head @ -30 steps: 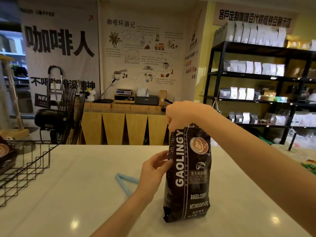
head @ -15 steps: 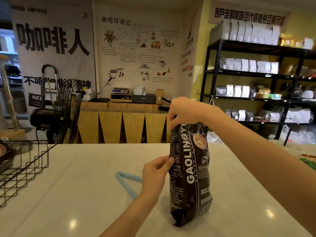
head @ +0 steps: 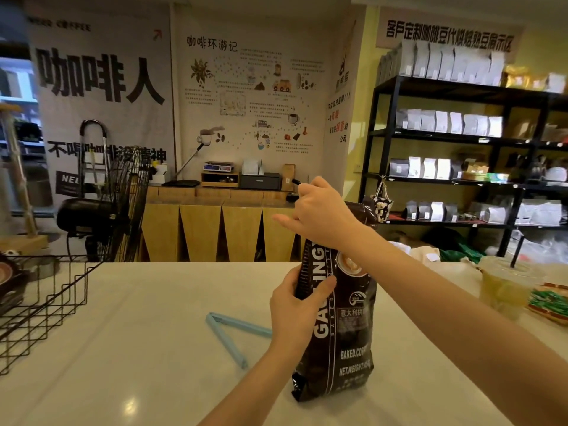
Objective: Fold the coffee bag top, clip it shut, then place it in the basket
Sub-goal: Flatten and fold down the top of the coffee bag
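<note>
On the white counter (head: 153,318) coffee bag (head: 344,327) stands upright; left hand (head: 295,309) grips its side edge, right hand (head: 322,213) pinches the top. Press fold flat, then take the open blue clip (head: 227,336) lying beside it; basket (head: 46,302) sits far left.

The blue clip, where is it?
In the head view, the blue clip lies open on the white counter, just left of the coffee bag, behind the left hand.
</note>
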Available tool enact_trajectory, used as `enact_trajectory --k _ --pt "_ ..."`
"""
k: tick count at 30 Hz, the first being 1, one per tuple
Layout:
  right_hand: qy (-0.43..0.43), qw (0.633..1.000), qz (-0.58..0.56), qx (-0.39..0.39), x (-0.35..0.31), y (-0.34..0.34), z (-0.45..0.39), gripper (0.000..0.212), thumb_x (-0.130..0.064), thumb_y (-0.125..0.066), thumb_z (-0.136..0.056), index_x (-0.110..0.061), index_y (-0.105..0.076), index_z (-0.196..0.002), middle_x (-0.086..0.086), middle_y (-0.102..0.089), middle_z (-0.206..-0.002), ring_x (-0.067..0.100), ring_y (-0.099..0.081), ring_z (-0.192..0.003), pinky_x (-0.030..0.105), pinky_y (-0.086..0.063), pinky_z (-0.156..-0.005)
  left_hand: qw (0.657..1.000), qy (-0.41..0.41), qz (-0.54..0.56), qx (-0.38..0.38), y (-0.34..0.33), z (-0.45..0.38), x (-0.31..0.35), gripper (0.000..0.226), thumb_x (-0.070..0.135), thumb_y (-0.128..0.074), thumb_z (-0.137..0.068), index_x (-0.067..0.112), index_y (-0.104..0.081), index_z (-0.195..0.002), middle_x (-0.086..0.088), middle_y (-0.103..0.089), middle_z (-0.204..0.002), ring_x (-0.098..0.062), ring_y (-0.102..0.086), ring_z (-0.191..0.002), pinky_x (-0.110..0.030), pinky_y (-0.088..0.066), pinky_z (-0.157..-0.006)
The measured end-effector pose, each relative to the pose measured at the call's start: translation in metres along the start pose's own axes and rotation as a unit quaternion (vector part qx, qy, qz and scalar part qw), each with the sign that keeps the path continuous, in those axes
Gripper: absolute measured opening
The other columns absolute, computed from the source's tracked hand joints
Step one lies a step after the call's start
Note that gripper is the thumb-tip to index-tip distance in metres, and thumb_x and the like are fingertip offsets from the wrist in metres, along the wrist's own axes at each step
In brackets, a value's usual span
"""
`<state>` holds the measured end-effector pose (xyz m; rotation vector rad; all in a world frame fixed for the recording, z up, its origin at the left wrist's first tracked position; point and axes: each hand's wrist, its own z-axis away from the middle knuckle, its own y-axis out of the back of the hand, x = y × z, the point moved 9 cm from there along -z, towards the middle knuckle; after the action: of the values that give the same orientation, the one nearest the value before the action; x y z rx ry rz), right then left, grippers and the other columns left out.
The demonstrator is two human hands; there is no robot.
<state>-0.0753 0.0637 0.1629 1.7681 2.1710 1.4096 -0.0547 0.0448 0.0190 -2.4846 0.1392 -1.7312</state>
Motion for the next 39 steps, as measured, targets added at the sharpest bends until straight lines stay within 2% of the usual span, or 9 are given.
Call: enact_trajectory --k 5,13,19,21,24,27,29,31,39 --pt "-0.012 0.987 0.063 0.145 0.004 0.017 0.004 0.06 -0.037 -0.04 -0.087 -0.012 -0.058 -0.035 -0.004 -0.048 -0.031 0.011 -0.032 -0.049 0.03 -0.024 -0.071 0.999 0.01 0.041 -0.005 -0.003 0.002 -0.004 0.017 0.025 -0.071 -0.073 0.026 -0.066 -0.09 0.003 -0.075 -0.085 -0.012 -0.07 -0.081 -0.03 -0.057 -0.072" --pt "0.062 0.986 0.047 0.15 -0.009 0.011 0.003 0.035 -0.025 -0.065 -0.082 -0.01 -0.065 -0.05 0.001 -0.054 -0.034 0.021 -0.051 -0.05 0.032 -0.026 -0.069 0.998 0.016 0.053 -0.014 0.0 0.004 -0.003 0.01 0.021 -0.069 -0.075 0.024 -0.067 -0.085 -0.001 -0.075 -0.083 -0.014 -0.071 -0.077 -0.027 -0.056 -0.066" --pt "-0.053 0.988 -0.077 0.122 0.02 0.022 0.014 0.043 -0.048 -0.038 -0.088 -0.015 -0.062 -0.104 0.005 -0.065 -0.113 0.022 -0.052 -0.114 0.037 -0.033 -0.099 0.998 0.036 0.053 -0.024 0.01 -0.008 -0.004 0.014 0.017 -0.068 -0.076 0.023 -0.066 -0.088 -0.002 -0.074 -0.088 -0.016 -0.071 -0.077 -0.029 -0.055 -0.067" --pt "-0.181 0.938 -0.215 0.205 0.051 0.027 0.047 0.043 -0.044 -0.043 -0.088 -0.017 -0.051 -0.12 0.003 -0.056 -0.125 0.013 -0.044 -0.12 0.031 -0.029 -0.103 0.997 0.05 0.056 -0.031 0.014 -0.014 -0.006 0.015 0.014 -0.067 -0.077 0.023 -0.063 -0.088 -0.001 -0.073 -0.089 -0.015 -0.071 -0.077 -0.026 -0.054 -0.064" --pt "-0.38 0.755 -0.455 0.28 0.083 -0.013 0.117 0.047 -0.036 -0.056 -0.083 -0.017 -0.044 -0.125 0.002 -0.052 -0.126 0.011 -0.046 -0.117 0.03 -0.038 -0.099 0.995 0.072 0.052 -0.047 0.016 -0.022 -0.007 0.02 0.011 -0.065 -0.078 0.021 -0.059 -0.094 -0.003 -0.071 -0.094 -0.016 -0.07 -0.079 -0.025 -0.053 -0.061" --pt "-0.499 0.566 -0.646 0.113 0.064 -0.099 0.159 0.06 -0.043 -0.059 -0.08 -0.018 -0.041 -0.131 0.004 -0.051 -0.132 0.018 -0.052 -0.114 0.037 -0.041 -0.1 0.995 0.078 0.037 -0.05 0.015 -0.028 -0.007 0.026 0.011 -0.064 -0.079 0.014 -0.056 -0.104 -0.007 -0.069 -0.098 -0.02 -0.069 -0.083 -0.029 -0.054 -0.064" --pt "-0.49 0.486 -0.724 0.012 0.032 -0.127 0.168 0.062 -0.047 -0.065 -0.073 -0.016 -0.049 -0.124 0.006 -0.063 -0.12 0.021 -0.061 -0.105 0.04 -0.047 -0.094 0.996 0.074 0.029 -0.044 0.012 -0.032 -0.006 0.029 0.012 -0.065 -0.078 0.012 -0.056 -0.106 -0.007 -0.069 -0.097 -0.02 -0.068 -0.083 -0.03 -0.054 -0.065" --pt "-0.464 0.455 -0.76 -0.029 0.008 -0.129 0.167 0.047 -0.037 -0.069 -0.07 -0.016 -0.057 -0.11 0.007 -0.071 -0.104 0.023 -0.067 -0.095 0.035 -0.052 -0.081 0.997 0.061 0.009 -0.036 0.008 -0.036 -0.002 0.036 0.018 -0.071 -0.073 0.014 -0.057 -0.106 -0.005 -0.069 -0.097 -0.02 -0.068 -0.084 -0.032 -0.056 -0.069" --pt "-0.433 0.487 -0.759 -0.004 -0.002 -0.117 0.158 0.03 -0.025 -0.07 -0.073 -0.024 -0.059 -0.101 0.002 -0.073 -0.093 0.016 -0.071 -0.084 0.025 -0.054 -0.067 0.999 -0.001 -0.039 0.033 0.018 -0.048 0.011 0.018 0.019 -0.078 -0.065 0.02 -0.066 -0.079 -0.006 -0.073 -0.084 -0.021 -0.07 -0.076 -0.038 -0.058 -0.069"
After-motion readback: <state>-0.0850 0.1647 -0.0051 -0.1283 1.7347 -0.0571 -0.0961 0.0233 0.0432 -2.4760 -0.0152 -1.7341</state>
